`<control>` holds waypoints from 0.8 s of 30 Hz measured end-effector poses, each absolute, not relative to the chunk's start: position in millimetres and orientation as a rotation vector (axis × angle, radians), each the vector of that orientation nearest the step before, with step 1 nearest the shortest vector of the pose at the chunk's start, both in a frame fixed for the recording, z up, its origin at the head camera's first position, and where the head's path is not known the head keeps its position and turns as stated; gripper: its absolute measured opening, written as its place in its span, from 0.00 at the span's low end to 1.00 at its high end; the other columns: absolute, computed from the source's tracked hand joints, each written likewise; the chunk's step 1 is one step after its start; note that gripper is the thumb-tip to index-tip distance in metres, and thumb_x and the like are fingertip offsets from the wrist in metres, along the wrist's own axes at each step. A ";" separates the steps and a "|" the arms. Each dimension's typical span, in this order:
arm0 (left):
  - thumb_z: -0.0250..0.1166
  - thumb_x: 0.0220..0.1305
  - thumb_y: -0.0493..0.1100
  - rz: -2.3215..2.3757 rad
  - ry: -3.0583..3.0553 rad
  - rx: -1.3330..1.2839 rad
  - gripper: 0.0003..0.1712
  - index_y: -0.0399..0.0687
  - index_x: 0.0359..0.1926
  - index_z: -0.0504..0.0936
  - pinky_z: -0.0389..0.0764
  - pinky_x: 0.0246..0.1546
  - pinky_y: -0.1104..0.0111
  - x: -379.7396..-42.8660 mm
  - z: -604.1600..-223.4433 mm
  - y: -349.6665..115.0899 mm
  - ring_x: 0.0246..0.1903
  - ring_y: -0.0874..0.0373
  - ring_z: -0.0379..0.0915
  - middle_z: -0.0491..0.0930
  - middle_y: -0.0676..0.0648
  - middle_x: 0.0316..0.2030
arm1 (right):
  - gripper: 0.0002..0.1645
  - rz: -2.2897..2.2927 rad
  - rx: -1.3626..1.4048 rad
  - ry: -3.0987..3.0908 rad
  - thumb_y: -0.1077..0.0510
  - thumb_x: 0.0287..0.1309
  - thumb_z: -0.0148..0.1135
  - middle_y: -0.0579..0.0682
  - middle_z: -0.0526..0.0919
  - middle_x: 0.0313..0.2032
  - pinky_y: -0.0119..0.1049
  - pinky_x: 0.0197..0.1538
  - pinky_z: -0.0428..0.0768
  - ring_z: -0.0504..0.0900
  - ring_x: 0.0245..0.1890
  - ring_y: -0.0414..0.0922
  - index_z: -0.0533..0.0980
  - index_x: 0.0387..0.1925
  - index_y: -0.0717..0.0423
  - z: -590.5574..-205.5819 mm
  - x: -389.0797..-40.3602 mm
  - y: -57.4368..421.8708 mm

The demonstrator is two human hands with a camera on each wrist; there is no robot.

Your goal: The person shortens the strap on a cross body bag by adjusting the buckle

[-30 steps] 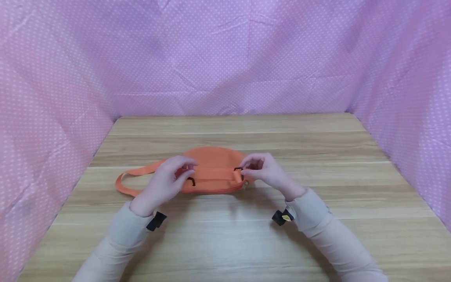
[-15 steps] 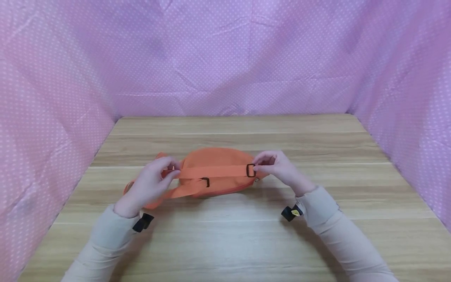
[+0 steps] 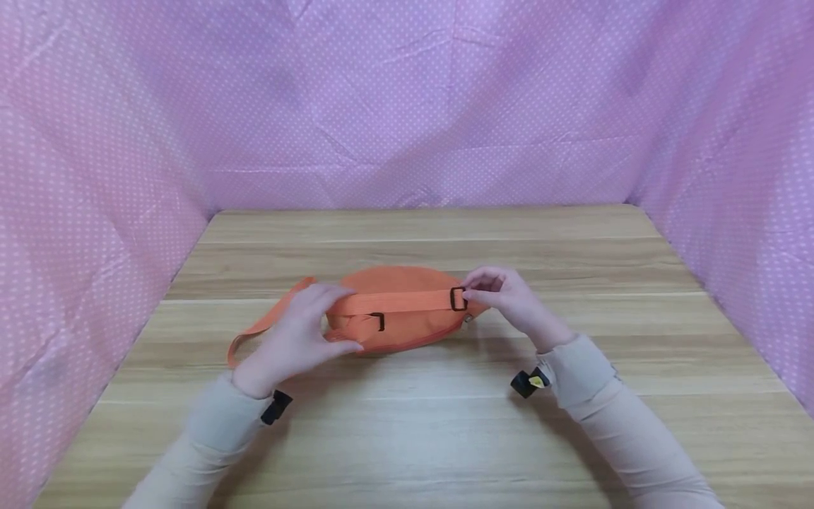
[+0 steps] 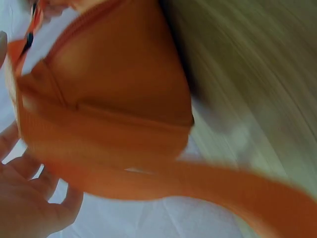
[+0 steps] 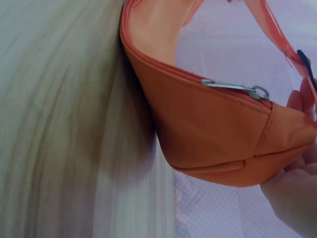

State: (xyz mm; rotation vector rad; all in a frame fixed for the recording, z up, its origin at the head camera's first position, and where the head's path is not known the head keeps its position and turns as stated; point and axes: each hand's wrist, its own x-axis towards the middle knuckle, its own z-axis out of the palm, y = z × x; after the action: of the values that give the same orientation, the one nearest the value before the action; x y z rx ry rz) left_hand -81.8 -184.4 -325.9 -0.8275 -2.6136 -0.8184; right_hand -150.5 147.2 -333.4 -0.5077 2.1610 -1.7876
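Note:
An orange waist bag (image 3: 416,329) lies on the table, with a flat strap (image 3: 400,302) running across its upper face. At its right end, my right hand (image 3: 511,300) pinches the strap beside a black slide buckle (image 3: 453,300). My left hand (image 3: 295,336) spreads over the bag's left end, thumb apart from the fingers. In the left wrist view its fingers (image 4: 37,181) touch the blurred strap (image 4: 213,178). Another black buckle (image 3: 381,322) sits near that hand. A silver zipper pull (image 5: 228,85) shows in the right wrist view.
The wood-grain table (image 3: 407,438) extends around the bag. Pink dotted cloth (image 3: 407,106) hangs behind and along both sides. A strap loop (image 3: 276,318) trails left of the bag, partly behind the left hand. Small black devices (image 3: 528,382) sit at both wrists.
The right hand has moved right with the strap's buckle. The left hand first pulled left along the strap, then came back right, its thumb and fingers spreading. The strap now lies straighter across the bag.

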 end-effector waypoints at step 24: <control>0.69 0.45 0.35 -0.633 -2.784 -0.862 0.20 0.46 0.43 0.77 0.67 0.39 0.64 -97.3 -332.7 -179.3 0.26 0.60 0.66 0.74 0.56 0.26 | 0.10 -1.320 -0.645 2.313 0.68 0.54 0.59 0.52 0.83 0.34 0.32 0.37 0.77 0.76 0.32 0.38 0.79 0.38 0.68 -339.1 -163.9 165.9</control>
State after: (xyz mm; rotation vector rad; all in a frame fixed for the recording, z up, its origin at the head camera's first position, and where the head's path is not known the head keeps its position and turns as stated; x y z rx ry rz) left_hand -97.3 -179.3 -332.7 -0.8624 -2.7845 -0.6330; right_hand -163.9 165.9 -339.1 -0.6445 2.3128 -1.3198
